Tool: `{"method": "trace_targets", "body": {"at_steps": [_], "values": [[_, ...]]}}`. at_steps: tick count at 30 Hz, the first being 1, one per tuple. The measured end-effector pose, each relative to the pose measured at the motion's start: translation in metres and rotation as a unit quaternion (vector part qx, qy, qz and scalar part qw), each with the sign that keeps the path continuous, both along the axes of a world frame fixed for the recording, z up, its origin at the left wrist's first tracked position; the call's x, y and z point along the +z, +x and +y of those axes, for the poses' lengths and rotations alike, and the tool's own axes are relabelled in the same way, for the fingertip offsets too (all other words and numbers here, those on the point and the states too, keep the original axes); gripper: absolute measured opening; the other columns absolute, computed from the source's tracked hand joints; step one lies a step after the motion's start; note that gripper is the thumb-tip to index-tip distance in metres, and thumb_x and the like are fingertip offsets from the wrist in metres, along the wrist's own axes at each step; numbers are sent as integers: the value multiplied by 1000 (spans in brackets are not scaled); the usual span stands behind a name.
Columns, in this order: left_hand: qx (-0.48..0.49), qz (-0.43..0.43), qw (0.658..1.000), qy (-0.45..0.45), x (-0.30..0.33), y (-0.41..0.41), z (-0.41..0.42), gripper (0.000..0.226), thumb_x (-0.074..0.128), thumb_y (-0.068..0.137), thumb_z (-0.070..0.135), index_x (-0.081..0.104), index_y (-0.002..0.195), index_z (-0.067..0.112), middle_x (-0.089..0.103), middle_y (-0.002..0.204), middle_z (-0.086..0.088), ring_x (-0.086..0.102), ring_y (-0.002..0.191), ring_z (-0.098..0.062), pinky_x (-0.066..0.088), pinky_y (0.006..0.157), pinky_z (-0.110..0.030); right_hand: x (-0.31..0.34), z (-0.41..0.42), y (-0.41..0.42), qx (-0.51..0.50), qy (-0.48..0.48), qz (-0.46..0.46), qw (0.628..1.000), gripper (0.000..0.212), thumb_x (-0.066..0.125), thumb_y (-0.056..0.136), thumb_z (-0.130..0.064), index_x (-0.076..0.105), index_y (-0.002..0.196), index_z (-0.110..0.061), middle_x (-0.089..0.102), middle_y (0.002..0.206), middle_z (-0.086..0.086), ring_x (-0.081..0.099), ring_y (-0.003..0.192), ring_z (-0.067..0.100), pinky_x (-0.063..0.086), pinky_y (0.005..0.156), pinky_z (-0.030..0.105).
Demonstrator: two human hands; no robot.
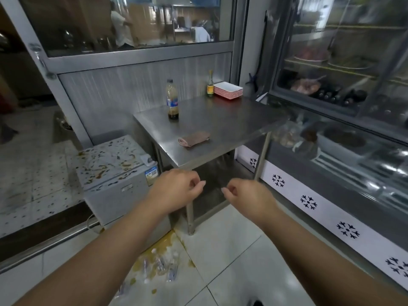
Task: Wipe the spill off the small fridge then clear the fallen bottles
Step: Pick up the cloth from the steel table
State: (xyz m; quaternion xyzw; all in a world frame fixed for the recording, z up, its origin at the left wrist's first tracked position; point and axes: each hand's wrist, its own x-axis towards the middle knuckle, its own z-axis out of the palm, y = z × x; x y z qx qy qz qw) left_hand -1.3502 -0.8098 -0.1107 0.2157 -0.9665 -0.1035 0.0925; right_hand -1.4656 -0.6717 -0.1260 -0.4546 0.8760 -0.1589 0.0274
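Steel and glass fill this kitchen corner, with pale floor tiles (223, 250) below. Low on the left stands the small fridge (114, 173), its white top streaked and spotted with a brownish spill (101, 168). On the floor just in front of the fridge's near right corner, a yellowish puddle (163, 241) spreads across the tiles, and clear plastic bottles (163, 265) lie in it on their sides, blurred and hard to count.

Both hands hang in the air in front of the fridge and the bench, close together but not touching. The left hand (176, 187) has its fingers loosely curled and holds nothing; the right hand (245, 196) is curled the same way, also holding nothing.

Just right of the fridge and higher is the steel bench (231, 122). A folded pinkish-brown cloth (194, 139) lies near its front edge. Farther back on the left an upright bottle (172, 99) with a blue label has a little dark liquid at the bottom. At the far corner a small sauce bottle (210, 85) with a yellow label stands touching a stack of red-and-white trays (228, 90).

Along the right runs a glass display fridge (344, 85) holding dishes of food, with black snowflake marks on its white base.
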Motion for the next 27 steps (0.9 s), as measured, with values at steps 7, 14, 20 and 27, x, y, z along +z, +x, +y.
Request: {"method": "trace_targets", "body": {"at_steps": [7, 14, 20, 27], "values": [[104, -5, 994, 23, -19, -95, -57, 27, 45, 92, 42, 64, 97, 23, 66, 93, 5, 57, 83, -10, 48, 73, -26, -16, -79, -123, 80, 4, -15, 997, 29, 45, 95, -40, 62, 94, -17, 65, 87, 1, 59, 82, 20, 33, 57, 24], [238, -4, 968, 79, -27, -179, -85, 25, 43, 93, 41, 61, 90, 25, 53, 81, 10, 52, 80, -8, 36, 64, -23, -11, -147, -240, 162, 24, -44, 986, 29, 45, 95, -38, 63, 102, -16, 66, 103, 2, 58, 95, 23, 40, 69, 27], [323, -23, 934, 152, -50, -216, -108, 21, 42, 94, 41, 55, 87, 27, 55, 82, 8, 53, 79, -9, 39, 63, -20, -26, -202, -278, 248, 67, -66, 964, 25, 41, 97, -36, 57, 87, -19, 61, 83, 0, 51, 73, 17, 34, 56, 27], [419, 15, 875, 241, -74, -247, -165, 31, 42, 94, 41, 59, 98, 15, 55, 81, 5, 54, 76, -11, 42, 65, -22, -55, -283, -304, 262, 104, -123, 952, 27, 45, 95, -39, 53, 76, -22, 62, 79, 0, 57, 77, 19, 43, 62, 28]]}}
